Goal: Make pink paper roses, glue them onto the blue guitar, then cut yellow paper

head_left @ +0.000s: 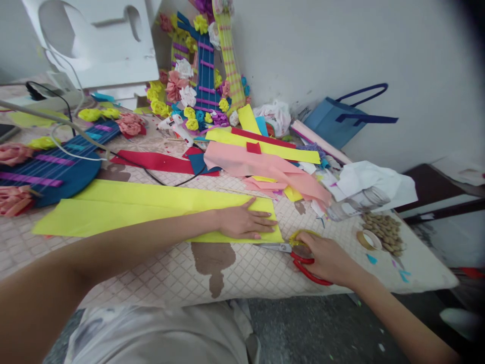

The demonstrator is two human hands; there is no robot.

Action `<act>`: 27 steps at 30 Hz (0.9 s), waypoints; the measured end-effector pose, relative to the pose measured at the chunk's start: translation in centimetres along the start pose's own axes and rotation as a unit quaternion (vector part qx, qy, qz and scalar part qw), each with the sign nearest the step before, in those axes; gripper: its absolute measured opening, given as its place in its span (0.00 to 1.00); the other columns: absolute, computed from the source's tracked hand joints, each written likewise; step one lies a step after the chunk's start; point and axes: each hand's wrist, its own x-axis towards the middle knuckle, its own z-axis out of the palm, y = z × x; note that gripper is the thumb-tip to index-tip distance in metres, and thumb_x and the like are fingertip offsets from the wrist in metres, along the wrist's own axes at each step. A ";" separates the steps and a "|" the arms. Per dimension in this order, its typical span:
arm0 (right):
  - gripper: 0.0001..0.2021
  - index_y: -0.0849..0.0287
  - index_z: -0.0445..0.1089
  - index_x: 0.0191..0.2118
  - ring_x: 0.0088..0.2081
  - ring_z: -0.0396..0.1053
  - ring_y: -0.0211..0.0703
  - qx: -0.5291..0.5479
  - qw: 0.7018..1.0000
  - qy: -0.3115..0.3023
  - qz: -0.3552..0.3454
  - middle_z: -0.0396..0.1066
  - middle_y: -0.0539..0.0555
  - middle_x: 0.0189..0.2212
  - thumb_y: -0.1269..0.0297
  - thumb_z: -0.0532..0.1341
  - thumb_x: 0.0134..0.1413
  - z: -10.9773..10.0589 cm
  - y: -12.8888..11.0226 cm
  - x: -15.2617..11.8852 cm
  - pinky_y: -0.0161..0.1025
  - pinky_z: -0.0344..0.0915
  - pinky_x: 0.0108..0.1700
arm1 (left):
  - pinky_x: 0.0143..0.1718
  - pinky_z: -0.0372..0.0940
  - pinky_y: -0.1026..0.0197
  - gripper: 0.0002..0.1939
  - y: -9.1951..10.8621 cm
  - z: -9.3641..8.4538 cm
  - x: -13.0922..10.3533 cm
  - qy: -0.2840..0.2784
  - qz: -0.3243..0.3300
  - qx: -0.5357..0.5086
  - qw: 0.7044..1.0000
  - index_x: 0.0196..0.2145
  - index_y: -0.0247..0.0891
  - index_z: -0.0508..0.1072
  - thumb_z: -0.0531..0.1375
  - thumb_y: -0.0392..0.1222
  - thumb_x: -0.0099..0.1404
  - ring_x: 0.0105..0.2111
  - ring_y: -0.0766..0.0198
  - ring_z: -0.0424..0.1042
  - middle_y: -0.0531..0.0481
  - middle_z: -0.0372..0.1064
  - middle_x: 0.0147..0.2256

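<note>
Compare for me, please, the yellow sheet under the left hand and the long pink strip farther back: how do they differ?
Colour: the yellow sheet is bright yellow, the pink strip pale pink.
Size: the yellow sheet looks longer and broader than the pink strip.
Pose: the yellow sheet lies mostly flat under the left hand; the pink strip lies among other scraps, touched by neither hand.
Both are thin, plain-coloured pieces on the table.
</note>
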 end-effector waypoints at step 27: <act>0.15 0.55 0.60 0.41 0.37 0.72 0.51 0.005 1.000 0.001 -0.003 0.73 0.55 0.34 0.58 0.62 0.49 0.0 -1.7 0.5 0.40 0.62 0.34 | 0.65 0.27 0.44 0.25 0.0 0.1 -0.1 0.016 0.008 -0.009 1.000 0.64 0.49 0.52 0.44 0.49 0.71 0.65 0.57 0.47 0.54 0.47 0.64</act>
